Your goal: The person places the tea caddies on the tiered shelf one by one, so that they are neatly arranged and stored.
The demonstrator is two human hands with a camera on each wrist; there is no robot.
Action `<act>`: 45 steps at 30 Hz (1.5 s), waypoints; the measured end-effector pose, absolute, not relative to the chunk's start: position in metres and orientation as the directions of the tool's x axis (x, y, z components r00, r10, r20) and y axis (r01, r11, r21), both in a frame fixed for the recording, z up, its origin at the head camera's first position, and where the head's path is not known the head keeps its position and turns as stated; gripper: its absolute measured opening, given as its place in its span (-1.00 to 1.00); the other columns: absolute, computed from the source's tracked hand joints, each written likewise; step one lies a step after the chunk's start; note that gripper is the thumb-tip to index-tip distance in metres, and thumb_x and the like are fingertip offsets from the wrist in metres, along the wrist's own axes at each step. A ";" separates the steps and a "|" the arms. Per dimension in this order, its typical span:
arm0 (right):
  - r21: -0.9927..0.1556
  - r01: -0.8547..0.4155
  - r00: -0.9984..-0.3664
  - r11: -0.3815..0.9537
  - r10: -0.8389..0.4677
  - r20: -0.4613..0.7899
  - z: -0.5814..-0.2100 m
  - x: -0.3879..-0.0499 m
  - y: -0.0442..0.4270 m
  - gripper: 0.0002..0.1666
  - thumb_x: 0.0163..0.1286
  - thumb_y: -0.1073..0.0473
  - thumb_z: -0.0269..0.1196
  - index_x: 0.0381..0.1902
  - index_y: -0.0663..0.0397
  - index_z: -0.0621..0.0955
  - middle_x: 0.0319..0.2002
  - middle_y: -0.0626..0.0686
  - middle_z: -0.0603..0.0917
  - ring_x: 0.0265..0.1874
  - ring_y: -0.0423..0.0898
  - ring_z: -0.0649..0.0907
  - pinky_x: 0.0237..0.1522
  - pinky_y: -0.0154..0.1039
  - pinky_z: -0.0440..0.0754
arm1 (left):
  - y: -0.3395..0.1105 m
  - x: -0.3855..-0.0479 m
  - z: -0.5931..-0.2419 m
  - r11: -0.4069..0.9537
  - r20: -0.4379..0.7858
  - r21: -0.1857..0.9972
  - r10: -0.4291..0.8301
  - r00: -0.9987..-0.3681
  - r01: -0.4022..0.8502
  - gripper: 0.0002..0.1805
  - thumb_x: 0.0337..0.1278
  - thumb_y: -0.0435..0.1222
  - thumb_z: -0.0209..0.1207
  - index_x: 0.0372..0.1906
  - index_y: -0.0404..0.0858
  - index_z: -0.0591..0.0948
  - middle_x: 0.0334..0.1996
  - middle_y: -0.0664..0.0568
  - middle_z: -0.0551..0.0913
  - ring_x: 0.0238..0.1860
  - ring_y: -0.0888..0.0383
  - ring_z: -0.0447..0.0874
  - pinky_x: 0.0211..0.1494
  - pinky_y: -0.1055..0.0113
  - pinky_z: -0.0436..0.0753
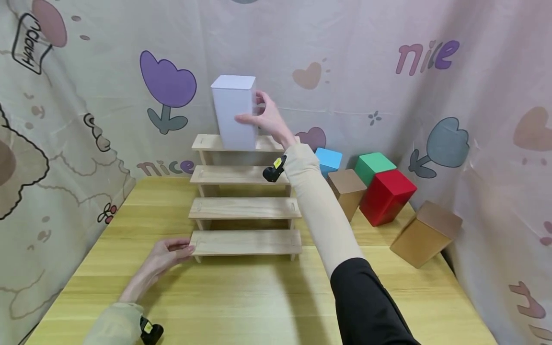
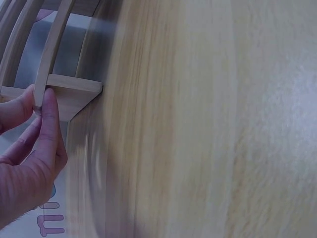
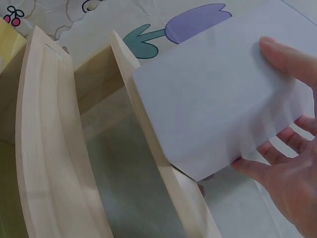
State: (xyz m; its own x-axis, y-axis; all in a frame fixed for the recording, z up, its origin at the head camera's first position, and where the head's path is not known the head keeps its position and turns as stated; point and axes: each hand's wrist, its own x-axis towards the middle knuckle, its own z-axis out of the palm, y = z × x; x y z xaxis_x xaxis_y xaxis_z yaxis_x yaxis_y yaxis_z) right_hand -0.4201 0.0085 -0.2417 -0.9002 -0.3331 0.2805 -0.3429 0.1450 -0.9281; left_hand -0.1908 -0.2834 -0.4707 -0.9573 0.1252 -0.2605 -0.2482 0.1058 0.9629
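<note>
A tall white box [image 1: 235, 112] stands on the top step of a wooden stepped shelf [image 1: 246, 242]. My right hand [image 1: 271, 117] grips the box from its right side, thumb on the front face and fingers round the far side. In the right wrist view, the bottom edge of the white box [image 3: 213, 94] meets the top board [image 3: 185, 198]. My left hand [image 1: 170, 256] is at the left end of the lowest step. Seen from the left wrist, thumb and fingers of that hand [image 2: 34, 148] pinch the end of a shelf board [image 2: 49, 54].
Right of the shelf stand a blue box [image 1: 328, 160], a green box [image 1: 374, 166], a red box [image 1: 388, 197] and a brown box [image 1: 347, 189]. Another brown box [image 1: 427, 235] is near the table's right edge. A printed curtain [image 1: 345, 52] hangs behind the wooden table [image 1: 241, 302].
</note>
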 end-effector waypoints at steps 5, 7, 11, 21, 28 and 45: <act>-0.925 -0.356 -0.890 0.130 -0.349 0.293 -0.245 -0.419 0.001 0.06 0.17 0.17 0.47 0.55 -0.01 0.19 0.36 0.10 0.40 0.28 0.03 0.50 0.23 -0.19 0.68 | -0.282 -0.190 -0.472 0.099 -0.260 0.963 0.120 -0.958 -0.249 -0.36 0.32 -0.53 0.16 0.33 -0.81 0.17 -0.21 0.08 0.65 -0.21 0.36 0.72 0.04 0.45 0.81; -0.928 -0.352 -0.891 0.125 -0.350 0.291 -0.245 -0.420 -0.001 0.07 0.19 0.18 0.46 0.56 -0.03 0.17 0.38 0.10 0.39 0.31 0.04 0.49 0.24 -0.17 0.70 | -0.282 -0.190 -0.471 0.105 -0.265 0.962 0.115 -0.957 -0.254 -0.35 0.32 -0.52 0.17 0.33 -0.80 0.17 -0.21 0.09 0.65 -0.21 0.35 0.72 0.03 0.46 0.81; -0.934 -0.335 -0.895 0.121 -0.350 0.276 -0.247 -0.421 -0.005 0.09 0.23 0.17 0.46 0.59 -0.09 0.12 0.44 0.06 0.35 0.36 0.02 0.46 0.23 -0.13 0.72 | -0.283 -0.191 -0.470 0.116 -0.266 0.961 0.123 -0.956 -0.253 -0.33 0.32 -0.51 0.16 0.36 -0.79 0.15 -0.20 0.11 0.64 -0.20 0.35 0.71 0.05 0.45 0.81; -0.928 -0.347 -0.892 0.136 -0.352 0.282 -0.250 -0.421 -0.014 0.12 0.27 0.14 0.43 0.62 -0.11 0.05 0.49 0.06 0.29 0.40 0.00 0.41 0.33 -0.16 0.65 | -0.283 -0.187 -0.469 0.098 -0.261 0.963 0.121 -0.958 -0.250 -0.35 0.33 -0.54 0.15 0.35 -0.80 0.15 -0.22 0.10 0.65 -0.21 0.35 0.72 0.00 0.47 0.81; -0.925 -0.347 -0.893 0.152 -0.356 0.277 -0.249 -0.417 -0.018 0.14 0.30 0.13 0.41 0.63 -0.11 -0.01 0.51 0.07 0.26 0.44 0.02 0.37 0.42 -0.14 0.58 | -0.282 -0.187 -0.468 0.096 -0.258 0.964 0.116 -0.959 -0.248 -0.36 0.32 -0.54 0.15 0.34 -0.80 0.17 -0.22 0.10 0.65 -0.21 0.35 0.72 -0.01 0.48 0.81; -0.928 -0.333 -0.894 0.167 -0.368 0.255 -0.248 -0.416 -0.019 0.14 0.32 0.10 0.39 0.64 -0.15 -0.05 0.56 0.04 0.18 0.48 -0.01 0.32 0.46 -0.10 0.55 | -0.282 -0.187 -0.471 0.098 -0.267 0.961 0.106 -0.958 -0.257 -0.36 0.32 -0.52 0.17 0.34 -0.78 0.19 -0.22 0.10 0.62 -0.23 0.33 0.70 0.00 0.49 0.81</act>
